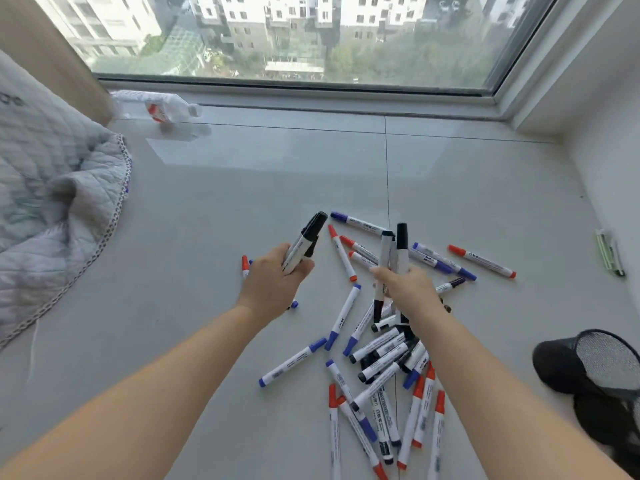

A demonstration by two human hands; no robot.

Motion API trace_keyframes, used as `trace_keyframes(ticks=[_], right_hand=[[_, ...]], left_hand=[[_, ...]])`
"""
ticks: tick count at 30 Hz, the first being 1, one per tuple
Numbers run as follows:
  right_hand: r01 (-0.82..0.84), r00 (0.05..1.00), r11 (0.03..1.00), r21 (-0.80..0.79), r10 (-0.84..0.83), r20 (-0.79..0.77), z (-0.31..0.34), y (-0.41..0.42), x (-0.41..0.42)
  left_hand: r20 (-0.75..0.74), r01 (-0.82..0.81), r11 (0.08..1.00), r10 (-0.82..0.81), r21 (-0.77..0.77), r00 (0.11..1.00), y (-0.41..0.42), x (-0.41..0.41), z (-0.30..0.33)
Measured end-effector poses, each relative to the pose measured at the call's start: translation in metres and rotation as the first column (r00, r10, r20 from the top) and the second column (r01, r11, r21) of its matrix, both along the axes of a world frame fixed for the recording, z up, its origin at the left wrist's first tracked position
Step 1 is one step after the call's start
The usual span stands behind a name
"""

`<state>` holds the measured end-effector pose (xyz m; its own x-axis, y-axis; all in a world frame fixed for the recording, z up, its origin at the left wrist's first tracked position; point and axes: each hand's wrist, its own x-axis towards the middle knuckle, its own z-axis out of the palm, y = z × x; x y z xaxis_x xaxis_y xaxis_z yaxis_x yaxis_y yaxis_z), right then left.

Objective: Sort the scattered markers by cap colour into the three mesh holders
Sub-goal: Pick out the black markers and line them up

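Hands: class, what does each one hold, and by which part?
Left hand: black-capped markers, gripped by their white barrels. Right hand: upright markers, mid-barrel, caps up.

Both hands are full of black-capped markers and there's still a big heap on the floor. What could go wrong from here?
1. The right hand holds several black-capped markers in a loose, splayed bunch; one could slip back into the pile.
2. The mesh holders lie tipped over at the right edge, so dropped-in markers may roll out.
3. The left hand hides a red-capped marker, which is easy to overlook.
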<state>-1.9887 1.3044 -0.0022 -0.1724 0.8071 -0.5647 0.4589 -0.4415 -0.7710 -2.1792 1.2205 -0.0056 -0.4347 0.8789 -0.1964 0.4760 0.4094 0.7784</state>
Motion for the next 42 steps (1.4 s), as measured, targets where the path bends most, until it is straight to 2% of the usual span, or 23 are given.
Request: trace_keyframes(ticks=[4, 7, 10, 13, 16, 19, 22, 26, 29, 31, 33, 38, 42], right_hand=[[0.012, 0.999, 0.988, -0.155, -0.02, -0.05, -0.005, -0.065, -0.042], [0.022, 0.997, 0.966, -0.256, -0.042, -0.072, -0.02, -0.113, -0.082], [0.006, 0.999, 0.951, -0.309, -0.018, -0.037, -0.041, -0.162, -0.12], [-0.02, 0.997, 0.939, -0.342, 0.044, 0.062, -0.064, -0.208, -0.155], [-0.082, 0.984, 0.929, -0.362, 0.134, 0.122, -0.081, -0.244, -0.188], [-0.23, 0.929, 0.95, -0.21, 0.279, 0.242, -0.095, -0.273, -0.216], [-0.31, 0.914, 0.951, 0.012, 0.295, 0.277, -0.103, -0.296, -0.237], [-0.348, 0.921, 0.918, 0.191, 0.296, 0.254, -0.113, -0.315, -0.253], [-0.416, 0.879, 0.839, 0.352, 0.271, 0.391, -0.122, -0.324, -0.255], [-0.474, 0.811, 0.792, 0.384, 0.222, 0.542, -0.13, -0.327, -0.257], [-0.508, 0.761, 0.77, 0.385, 0.193, 0.619, -0.136, -0.323, -0.259], [-0.613, 0.684, 0.733, 0.294, 0.306, 0.662, -0.146, -0.312, -0.265], [-0.612, 0.702, 0.739, 0.282, 0.342, 0.625, -0.144, -0.313, -0.263]], left_hand=[[0.142, -0.097, 0.991, 0.11, -0.095, 0.984, -0.061, -0.031, -0.009], [0.17, -0.182, 0.965, 0.215, -0.191, 0.962, -0.112, -0.06, -0.026], [0.157, -0.258, 0.923, 0.311, -0.285, 0.937, -0.163, -0.089, -0.049], [0.13, -0.304, 0.884, 0.369, -0.356, 0.92, -0.207, -0.112, -0.071], [0.035, -0.34, 0.865, 0.379, -0.369, 0.925, -0.24, -0.129, -0.089], [-0.114, -0.306, 0.898, 0.285, -0.316, 0.952, -0.267, -0.14, -0.107], [-0.276, -0.269, 0.921, 0.19, -0.282, 0.942, -0.284, -0.148, -0.12], [-0.469, -0.261, 0.918, 0.097, -0.298, 0.878, -0.29, -0.15, -0.126], [-0.57, -0.34, 0.91, 0.153, -0.238, 0.807, -0.294, -0.149, -0.128], [-0.587, -0.366, 0.913, 0.198, -0.182, 0.785, -0.296, -0.149, -0.132], [-0.564, -0.355, 0.921, 0.21, -0.16, 0.799, -0.295, -0.153, -0.133], [-0.495, -0.281, 0.915, 0.109, -0.288, 0.862, -0.291, -0.156, -0.134], [-0.426, -0.27, 0.903, 0.111, -0.335, 0.898, -0.291, -0.151, -0.14]])
